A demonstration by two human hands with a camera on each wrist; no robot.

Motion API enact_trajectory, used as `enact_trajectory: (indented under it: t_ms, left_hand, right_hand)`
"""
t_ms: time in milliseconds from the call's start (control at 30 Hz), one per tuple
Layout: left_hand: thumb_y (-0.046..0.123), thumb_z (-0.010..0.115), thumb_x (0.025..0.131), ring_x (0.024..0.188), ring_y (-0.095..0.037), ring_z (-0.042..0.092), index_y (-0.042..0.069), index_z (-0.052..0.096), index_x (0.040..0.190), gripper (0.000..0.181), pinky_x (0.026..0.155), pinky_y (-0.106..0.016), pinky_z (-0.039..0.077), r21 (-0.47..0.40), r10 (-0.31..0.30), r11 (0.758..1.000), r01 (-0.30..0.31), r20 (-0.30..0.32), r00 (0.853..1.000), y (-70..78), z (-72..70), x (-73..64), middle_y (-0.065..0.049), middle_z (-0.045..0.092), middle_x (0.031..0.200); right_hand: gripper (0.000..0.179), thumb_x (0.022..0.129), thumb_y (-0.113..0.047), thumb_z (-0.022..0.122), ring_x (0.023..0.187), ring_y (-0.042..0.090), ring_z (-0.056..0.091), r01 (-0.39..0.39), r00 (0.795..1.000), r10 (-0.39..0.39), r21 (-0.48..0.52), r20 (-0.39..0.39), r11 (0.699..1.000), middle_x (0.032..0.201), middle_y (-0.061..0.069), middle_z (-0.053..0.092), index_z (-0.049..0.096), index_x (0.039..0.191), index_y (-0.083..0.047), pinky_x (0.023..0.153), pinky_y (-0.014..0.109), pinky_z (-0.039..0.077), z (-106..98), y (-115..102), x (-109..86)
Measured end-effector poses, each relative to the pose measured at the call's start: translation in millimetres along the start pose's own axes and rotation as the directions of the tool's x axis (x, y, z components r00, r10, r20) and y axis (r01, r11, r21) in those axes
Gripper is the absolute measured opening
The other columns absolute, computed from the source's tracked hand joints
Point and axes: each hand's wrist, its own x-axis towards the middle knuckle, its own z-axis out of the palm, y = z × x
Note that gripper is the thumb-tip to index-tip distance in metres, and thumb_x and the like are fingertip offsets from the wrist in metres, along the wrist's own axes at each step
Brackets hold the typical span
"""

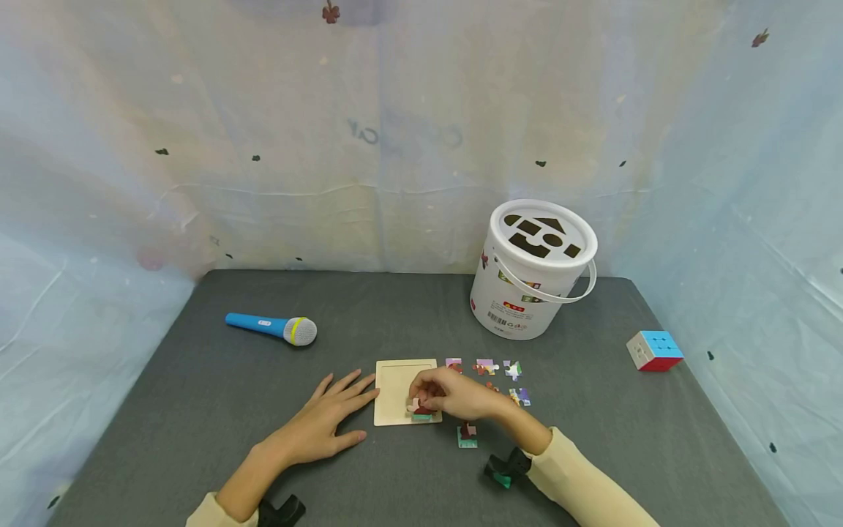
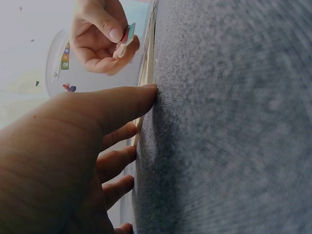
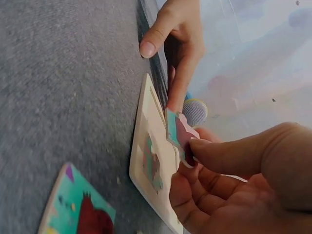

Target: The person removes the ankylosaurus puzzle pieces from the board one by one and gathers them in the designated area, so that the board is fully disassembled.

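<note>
A pale wooden puzzle board (image 1: 393, 391) with a raised rim lies flat on the table. My right hand (image 1: 457, 394) is over its right part and pinches a jigsaw piece (image 3: 180, 134) between thumb and fingers. That piece, teal, dark red and pink, is tilted above the board. Beneath it, a teal and reddish puzzle piece (image 3: 152, 165) shows on the board in the right wrist view. My left hand (image 1: 323, 424) lies palm down with fingers spread, its fingertips at the board's left edge. A loose teal puzzle piece (image 1: 467, 436) is below the right hand.
Several loose puzzle pieces (image 1: 486, 367) lie right of the board, partly hidden by the right hand. Farther back stands a white bucket (image 1: 516, 293) with a shape-sorter lid. A blue toy microphone (image 1: 260, 323) is at the left, and a cube puzzle (image 1: 655, 350) at the right edge.
</note>
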Motion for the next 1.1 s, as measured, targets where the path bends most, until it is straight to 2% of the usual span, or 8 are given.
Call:
enact_trajectory:
  t_ms: [267,433,567,733,967,1100]
  left_hand:
    - [0.036,0.071,0.092,0.150,-0.035,0.019,0.016,0.042,0.154,0.071,0.112,-0.071,0.009,0.007,-0.004,1.000,0.004,0.004,1.000,-1.4,0.5,-0.3,-0.007,0.028,0.162]
    - [0.037,0.071,0.092,0.150,-0.035,0.019,0.017,0.041,0.154,0.072,0.112,-0.071,0.009,0.010,-0.001,1.000,0.001,0.006,1.000,-2.8,1.2,0.2,-0.007,0.028,0.163]
    - [0.037,0.071,0.092,0.150,-0.035,0.019,0.017,0.041,0.154,0.072,0.112,-0.070,0.009,0.009,0.004,1.000,-0.004,0.000,1.000,-2.9,1.3,0.4,-0.007,0.028,0.162]
    - [0.037,0.071,0.092,0.150,-0.035,0.019,0.017,0.042,0.154,0.071,0.112,-0.071,0.009,0.002,0.005,1.000,-0.005,-0.001,1.000,-1.8,1.0,0.5,-0.007,0.028,0.162]
    - [0.037,0.071,0.092,0.150,-0.035,0.019,0.016,0.041,0.154,0.072,0.112,-0.071,0.009,0.002,0.000,1.000,0.000,0.003,1.000,-1.0,0.6,0.4,-0.007,0.028,0.162]
    - [0.037,0.072,0.092,0.150,-0.035,0.019,0.017,0.041,0.154,0.072,0.112,-0.071,0.009,0.000,0.000,1.000,0.000,0.001,1.000,-1.8,0.2,-0.1,-0.007,0.028,0.162]
  right_hand:
    - [0.019,0.092,0.014,0.057,0.077,0.013,0.057,-0.008,0.994,0.009,0.011,-0.110,1.000,0.095,0.016,0.066,0.067,0.106,0.007,0.071,0.023,0.050,-7,0,-13.1]
    - [0.017,0.091,0.014,0.060,0.079,0.017,0.061,-0.005,0.989,0.008,0.018,-0.151,1.000,0.094,0.017,0.067,0.068,0.105,0.007,0.072,0.025,0.053,-10,3,-21.1]
    - [0.014,0.091,0.010,0.063,0.077,0.016,0.061,-0.015,0.986,0.020,0.032,-0.167,0.999,0.092,0.016,0.067,0.069,0.104,0.007,0.070,0.026,0.053,-14,3,-30.4]
    - [0.012,0.090,0.007,0.067,0.078,0.014,0.063,-0.025,0.984,0.030,0.031,-0.175,0.999,0.093,0.016,0.069,0.071,0.102,0.005,0.071,0.026,0.054,-21,7,-45.6]
    - [0.014,0.086,0.009,0.071,0.076,0.022,0.063,-0.032,0.975,0.039,0.032,-0.219,0.999,0.087,0.016,0.067,0.069,0.100,0.005,0.066,0.027,0.053,-30,14,-73.5]
    - [0.012,0.085,0.005,0.074,0.074,0.017,0.063,-0.060,0.966,0.056,-0.011,-0.253,0.998,0.086,0.014,0.067,0.069,0.096,0.003,0.065,0.027,0.053,-35,16,-87.9]
